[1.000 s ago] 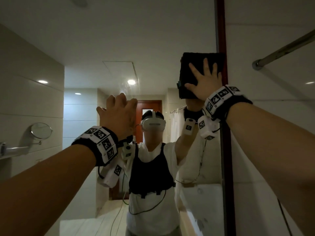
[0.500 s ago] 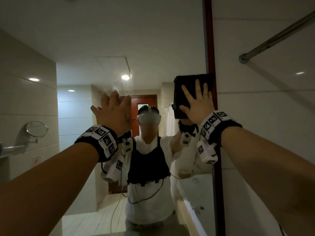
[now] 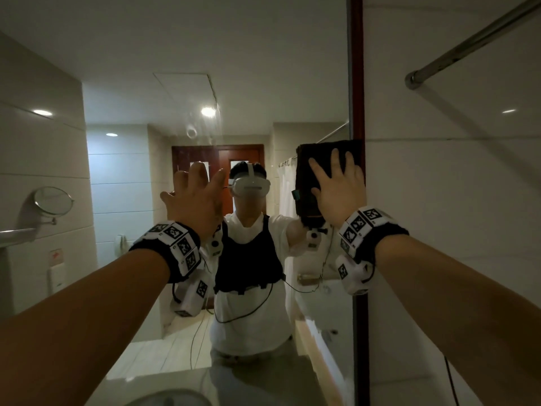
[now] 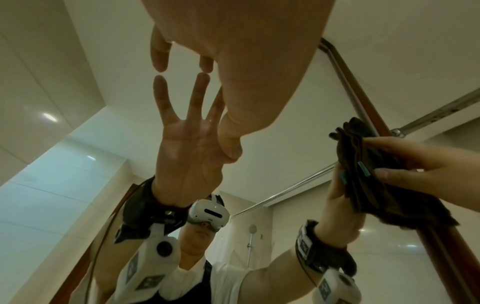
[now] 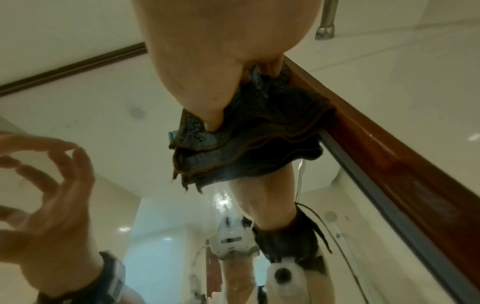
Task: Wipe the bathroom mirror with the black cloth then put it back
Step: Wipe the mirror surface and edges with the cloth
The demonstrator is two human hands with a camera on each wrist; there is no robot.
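The folded black cloth (image 3: 317, 162) lies flat against the bathroom mirror (image 3: 205, 68), right beside its dark wooden frame (image 3: 357, 83). My right hand (image 3: 336, 186) presses it onto the glass with spread, straight fingers. In the right wrist view the cloth (image 5: 259, 131) bunches in layers under my palm (image 5: 221, 61). My left hand (image 3: 199, 189) is raised to the left, holding nothing, its fingertips (image 4: 205, 67) touching the glass. The left wrist view shows the cloth (image 4: 369, 164) on the right and my reflection below.
A metal curtain rod (image 3: 468, 45) juts from the white tiled wall (image 3: 453, 200) right of the mirror. A basin rim (image 3: 169, 398) and countertop sit at the bottom. The glass reflects a round shaving mirror (image 3: 52, 200) and a wooden door.
My right hand has slid the cloth down the mirror along the right frame, from above my reflected headset to level with it. The left hand stays on the glass.
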